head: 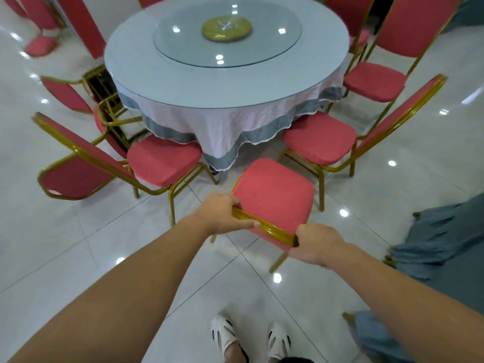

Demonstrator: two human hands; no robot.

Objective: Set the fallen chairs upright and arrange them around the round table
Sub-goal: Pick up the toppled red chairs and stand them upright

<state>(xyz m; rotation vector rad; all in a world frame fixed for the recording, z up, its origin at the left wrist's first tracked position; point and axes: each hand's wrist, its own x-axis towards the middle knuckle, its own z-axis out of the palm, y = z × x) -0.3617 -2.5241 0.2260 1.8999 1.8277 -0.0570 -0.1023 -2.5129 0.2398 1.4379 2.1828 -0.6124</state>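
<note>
A: Biggest first?
B: Glossy white tiled floor [78,258], dotted with lamp glare.
A: Then?
B: Round table under a pale draped cloth [183,82], top middle, carrying a glass turntable [188,45].
A: Seating?
B: Red-cushioned chairs with gold metal frames. Upright at the table's near left [162,159] and near right [319,137], seats toward the cloth. More upright at the far right. On the left side, fallen chairs [65,94] tipped over beside the table edge.
A: Off to the right?
B: Crumpled grey-blue cloth [445,244], near the frame edge.
A: And the one being handled?
B: Red-seated, gold-framed chair [273,195], standing upright on the tiles between the two near chairs, seat pointing at the table, just short of the cloth hem.
A: Hands?
B: Left hand [222,216] wrapped round the left end of the gold top rail; right hand [314,243] clenched on the right end. Both gripping, arms stretched forward.
A: Smallest?
B: White slotted shoes [251,339], bottom edge.
</note>
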